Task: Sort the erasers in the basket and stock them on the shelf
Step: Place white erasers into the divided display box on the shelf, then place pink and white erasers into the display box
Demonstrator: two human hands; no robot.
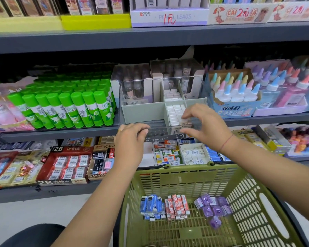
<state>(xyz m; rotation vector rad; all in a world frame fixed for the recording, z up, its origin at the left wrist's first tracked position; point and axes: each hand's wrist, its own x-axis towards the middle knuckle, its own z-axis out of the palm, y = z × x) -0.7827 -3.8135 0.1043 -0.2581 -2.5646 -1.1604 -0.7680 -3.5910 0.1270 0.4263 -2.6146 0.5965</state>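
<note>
Olive-green plastic basket [185, 168] fills the lower centre and lower right of the frame, closest to the viewer. On its slatted floor lie three loose groups of erasers: blue-wrapped erasers [151, 205] at the left, red-and-white erasers [177, 205] just beside them, and purple-wrapped erasers [212, 207] to the right, a little apart.

Two bare forearms reach up from the bottom edge towards the middle of the frame. The left hand [130, 143] lies open, its nearly straight fingers resting on the front rim of a clear storage box [157, 131] that stands on the middle shelf [61, 133]. The right hand [205, 123], with a thin red cord at the wrist, arches over the box's front right compartment. Its bent fingertips touch the white erasers [175, 113] packed in rows there, and its thumb stretches along the box's front wall. Whether it pinches an eraser cannot be told.

Green glue sticks [70, 107] stand in ranks at the middle left. Glue bottles [235, 91] with pastel caps stand at the middle right. On the lower shelf, at the lower left, sit open cartons of boxed erasers [70, 164].
</note>
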